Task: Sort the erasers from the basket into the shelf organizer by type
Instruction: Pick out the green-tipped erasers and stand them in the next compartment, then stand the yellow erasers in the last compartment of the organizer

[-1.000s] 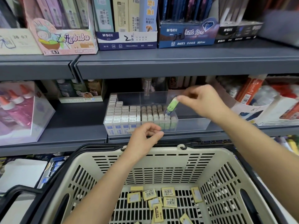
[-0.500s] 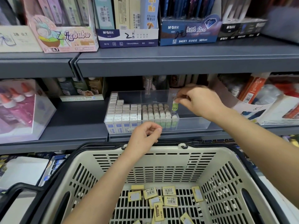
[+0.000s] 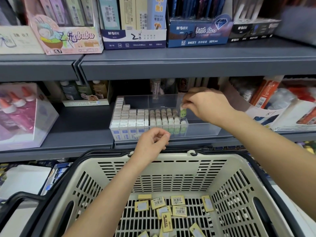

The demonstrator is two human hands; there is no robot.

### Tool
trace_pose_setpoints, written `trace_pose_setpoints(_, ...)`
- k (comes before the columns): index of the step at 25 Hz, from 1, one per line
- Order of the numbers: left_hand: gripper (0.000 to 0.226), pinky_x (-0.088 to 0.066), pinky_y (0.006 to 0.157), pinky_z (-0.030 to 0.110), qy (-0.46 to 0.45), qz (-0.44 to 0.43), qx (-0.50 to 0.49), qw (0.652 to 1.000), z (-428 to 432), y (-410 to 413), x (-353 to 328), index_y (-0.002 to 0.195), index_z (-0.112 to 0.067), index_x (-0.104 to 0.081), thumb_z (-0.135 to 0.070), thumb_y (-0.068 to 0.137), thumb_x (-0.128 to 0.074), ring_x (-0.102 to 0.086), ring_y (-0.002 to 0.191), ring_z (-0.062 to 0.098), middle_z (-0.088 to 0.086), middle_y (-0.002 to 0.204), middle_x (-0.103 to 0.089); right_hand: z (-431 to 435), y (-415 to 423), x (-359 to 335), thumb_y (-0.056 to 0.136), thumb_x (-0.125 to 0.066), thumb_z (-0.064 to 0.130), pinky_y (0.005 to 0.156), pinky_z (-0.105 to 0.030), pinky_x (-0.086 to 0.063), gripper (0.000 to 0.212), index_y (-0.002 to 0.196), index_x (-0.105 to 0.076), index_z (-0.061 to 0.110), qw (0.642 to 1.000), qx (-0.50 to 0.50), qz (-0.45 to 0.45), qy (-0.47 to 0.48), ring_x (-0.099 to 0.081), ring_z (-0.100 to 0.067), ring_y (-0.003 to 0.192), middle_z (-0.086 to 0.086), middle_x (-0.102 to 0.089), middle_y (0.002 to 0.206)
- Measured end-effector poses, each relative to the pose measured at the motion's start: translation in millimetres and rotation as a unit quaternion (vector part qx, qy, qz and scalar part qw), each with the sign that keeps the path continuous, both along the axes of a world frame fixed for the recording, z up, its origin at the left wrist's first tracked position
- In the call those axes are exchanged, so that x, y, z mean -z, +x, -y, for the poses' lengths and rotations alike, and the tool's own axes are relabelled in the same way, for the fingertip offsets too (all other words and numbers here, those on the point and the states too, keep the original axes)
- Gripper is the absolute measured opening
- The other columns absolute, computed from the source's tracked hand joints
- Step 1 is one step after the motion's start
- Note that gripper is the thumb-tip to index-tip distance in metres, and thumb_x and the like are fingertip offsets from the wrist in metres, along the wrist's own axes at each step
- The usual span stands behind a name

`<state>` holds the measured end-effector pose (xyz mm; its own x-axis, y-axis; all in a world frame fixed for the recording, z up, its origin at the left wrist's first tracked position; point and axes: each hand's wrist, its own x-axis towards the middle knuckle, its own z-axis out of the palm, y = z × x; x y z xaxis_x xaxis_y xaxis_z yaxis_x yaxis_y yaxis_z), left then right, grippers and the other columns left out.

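Our left hand [image 3: 152, 142] idles loosely curled and empty above the basket [image 3: 171, 168]. Up at 12 o'clock the green eraser [image 3: 183, 113], tilted a second ago, now stands upright at its row's right end in the organizer [image 3: 201, 129], our right hand [image 3: 205, 105] pinching its top. Nearly slotted; yellow erasers [image 3: 177, 211] wait at 6 o'clock.

Your right arm reaches forward, and your right hand [image 3: 206, 106] pinches a small green eraser [image 3: 183, 113] from above. Your left arm stretches out too. Your left hand [image 3: 152, 141] hangs with its fingers [image 3: 163, 135] loosely curled, holding nothing.
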<state>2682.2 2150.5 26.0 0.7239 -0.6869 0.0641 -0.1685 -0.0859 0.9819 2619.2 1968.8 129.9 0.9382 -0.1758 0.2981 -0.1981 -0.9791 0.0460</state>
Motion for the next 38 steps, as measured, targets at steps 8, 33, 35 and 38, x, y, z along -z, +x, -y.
trace_pose_setpoints(8, 0.013, -0.054, 0.066, 0.017, -0.003, -0.014, 0.000, 1.000, 0.4, -1.1, -2.2, 0.083, -0.024, -0.063, -0.015, 0.090, -0.058, -0.063, 0.071, -0.001, -0.003, 0.079, -0.065, -2.4, 3.5, -1.2, 0.092, -0.049, 0.039, 0.079, -0.032, -0.041, 0.025, 0.101, -0.062, 0.019, 0.999, -0.029, -0.026, 0.010, -0.052, -0.023, 0.107, 0.002, -0.058, 0.109)
trace_pose_setpoints(33, 0.017, -0.053, 0.063, 0.018, -0.045, -0.029, -0.015, 0.998, -41.6, -33.2, -0.7, 0.088, -0.022, -0.065, -0.009, 0.091, -0.054, -0.065, 0.073, 0.005, -0.009, 0.075, -0.068, -55.4, -93.6, 66.6, 0.087, -0.059, 0.030, 0.062, -0.018, -0.040, 0.016, 0.099, -0.068, 0.024, 0.958, 0.049, 0.079, 0.272, -0.048, 0.000, 0.062, 0.013, -0.054, 0.069)
trace_pose_setpoints(35, 0.015, -0.053, 0.061, 0.019, 0.011, -0.034, 0.019, 0.999, -63.0, -44.4, 11.3, 0.089, -0.022, -0.063, -0.011, 0.090, -0.054, -0.065, 0.073, 0.005, -0.007, 0.077, -0.068, -72.3, -107.0, 81.0, 0.087, -0.058, 0.035, 0.058, -0.016, -0.036, 0.012, 0.089, -0.068, 0.027, 0.943, 0.053, 0.003, 0.329, -0.049, 0.004, 0.060, 0.016, -0.055, 0.064)
trace_pose_setpoints(38, 0.010, -0.051, 0.062, 0.020, 0.167, -0.043, 0.062, 0.983, -88.4, -54.8, 37.8, 0.088, -0.024, -0.060, -0.017, 0.092, -0.056, -0.062, 0.077, 0.009, -0.005, 0.085, -0.064, -100.0, -111.1, 116.5, 0.087, -0.057, 0.044, 0.069, -0.024, -0.047, 0.020, 0.091, -0.068, 0.027, 0.928, 0.024, -0.189, 0.321, -0.058, -0.003, 0.077, 0.015, -0.063, 0.081)
